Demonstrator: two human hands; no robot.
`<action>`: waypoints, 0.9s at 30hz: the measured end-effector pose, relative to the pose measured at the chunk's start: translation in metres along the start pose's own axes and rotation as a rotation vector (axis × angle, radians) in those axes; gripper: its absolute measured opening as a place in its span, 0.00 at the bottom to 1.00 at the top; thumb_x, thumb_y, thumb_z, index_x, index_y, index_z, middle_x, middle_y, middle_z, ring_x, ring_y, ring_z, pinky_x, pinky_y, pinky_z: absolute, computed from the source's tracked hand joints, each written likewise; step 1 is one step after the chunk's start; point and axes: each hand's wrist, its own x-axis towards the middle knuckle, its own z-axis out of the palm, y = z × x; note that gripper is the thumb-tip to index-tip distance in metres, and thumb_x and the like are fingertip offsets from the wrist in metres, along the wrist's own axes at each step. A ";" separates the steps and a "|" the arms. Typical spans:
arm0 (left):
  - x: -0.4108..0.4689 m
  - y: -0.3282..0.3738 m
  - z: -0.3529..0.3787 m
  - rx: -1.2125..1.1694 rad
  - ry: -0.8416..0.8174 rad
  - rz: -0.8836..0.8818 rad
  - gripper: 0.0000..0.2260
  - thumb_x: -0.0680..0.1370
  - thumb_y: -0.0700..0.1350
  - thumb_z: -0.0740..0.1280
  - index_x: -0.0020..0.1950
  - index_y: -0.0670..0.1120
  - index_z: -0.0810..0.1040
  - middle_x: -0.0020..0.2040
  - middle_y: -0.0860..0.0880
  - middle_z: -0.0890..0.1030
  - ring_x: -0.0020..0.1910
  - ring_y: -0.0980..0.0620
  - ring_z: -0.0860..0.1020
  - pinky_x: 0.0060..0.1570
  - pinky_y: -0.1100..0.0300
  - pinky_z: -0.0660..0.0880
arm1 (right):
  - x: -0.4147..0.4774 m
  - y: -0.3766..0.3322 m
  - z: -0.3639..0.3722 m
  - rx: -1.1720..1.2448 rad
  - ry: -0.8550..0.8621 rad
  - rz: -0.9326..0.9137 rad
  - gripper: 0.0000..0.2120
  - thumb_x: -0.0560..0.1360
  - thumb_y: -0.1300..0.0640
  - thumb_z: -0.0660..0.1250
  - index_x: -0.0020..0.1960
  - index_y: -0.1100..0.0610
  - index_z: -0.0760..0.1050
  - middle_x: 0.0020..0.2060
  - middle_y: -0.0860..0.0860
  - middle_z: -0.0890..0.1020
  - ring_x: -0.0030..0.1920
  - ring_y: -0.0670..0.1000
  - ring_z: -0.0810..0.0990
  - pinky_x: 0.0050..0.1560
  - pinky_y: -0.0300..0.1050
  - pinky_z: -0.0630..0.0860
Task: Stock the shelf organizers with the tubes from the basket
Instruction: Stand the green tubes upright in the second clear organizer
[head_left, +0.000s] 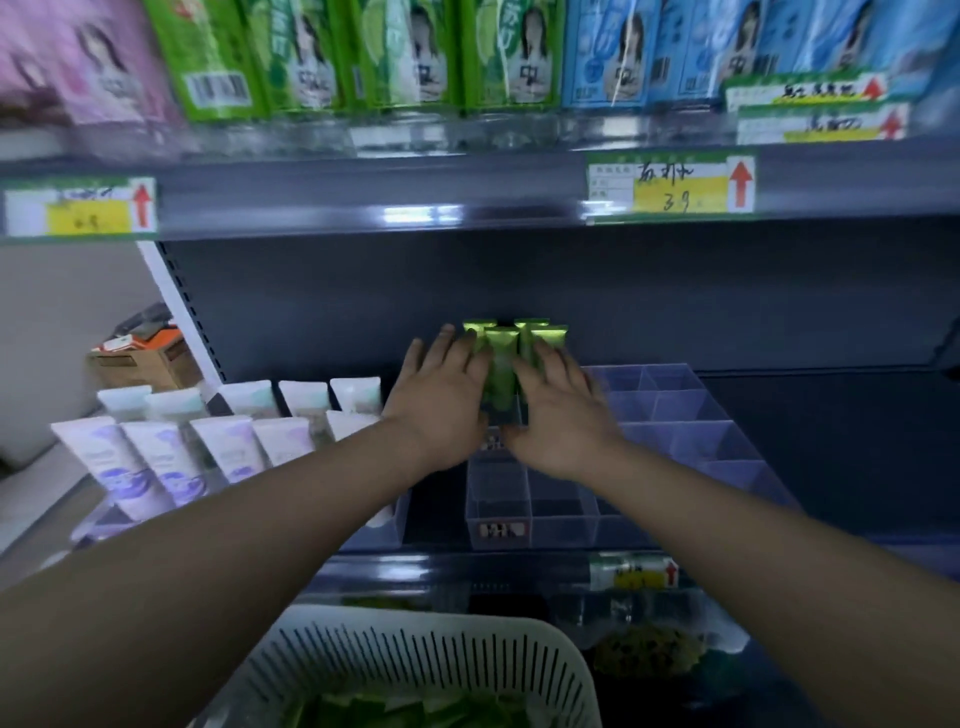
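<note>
**Green tubes being squared up in organizer**

Both hands are flat with fingers straight. Left hand (441, 400) presses the left side of the green tubes (503, 364), right hand (563, 421) the right side. Tubes stand crimp-end up in the back cells of the clear organizer (675, 415) on the shelf. More lie in the basket (415, 660) below. They're probably light, soft-walled and slick, so grip near the stiffer cap end and don't squeeze mid-body.

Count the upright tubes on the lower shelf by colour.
Green tubes: 4 visible
White-and-teal tubes: 5
White-and-purple tubes: 4
Tube with print hidden: 1
Total: 14
</note>
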 end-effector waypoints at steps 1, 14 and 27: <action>-0.010 -0.002 0.000 -0.003 0.011 -0.003 0.34 0.77 0.54 0.60 0.77 0.47 0.46 0.77 0.48 0.47 0.76 0.46 0.43 0.73 0.46 0.42 | -0.007 -0.005 0.001 -0.001 -0.007 -0.005 0.40 0.73 0.43 0.63 0.76 0.48 0.42 0.76 0.50 0.41 0.76 0.54 0.40 0.73 0.53 0.42; -0.142 -0.008 0.032 -0.045 0.006 -0.054 0.37 0.76 0.59 0.60 0.77 0.49 0.44 0.77 0.47 0.48 0.76 0.47 0.45 0.74 0.46 0.45 | -0.097 -0.061 0.050 0.048 -0.083 -0.116 0.42 0.73 0.43 0.64 0.76 0.49 0.41 0.76 0.50 0.40 0.75 0.53 0.39 0.74 0.52 0.46; -0.236 -0.013 0.117 -0.211 -0.224 -0.053 0.33 0.74 0.54 0.64 0.74 0.46 0.56 0.74 0.44 0.59 0.73 0.45 0.58 0.71 0.51 0.55 | -0.182 -0.072 0.143 0.202 -0.365 -0.065 0.40 0.71 0.46 0.68 0.75 0.52 0.51 0.74 0.51 0.53 0.74 0.54 0.53 0.72 0.50 0.55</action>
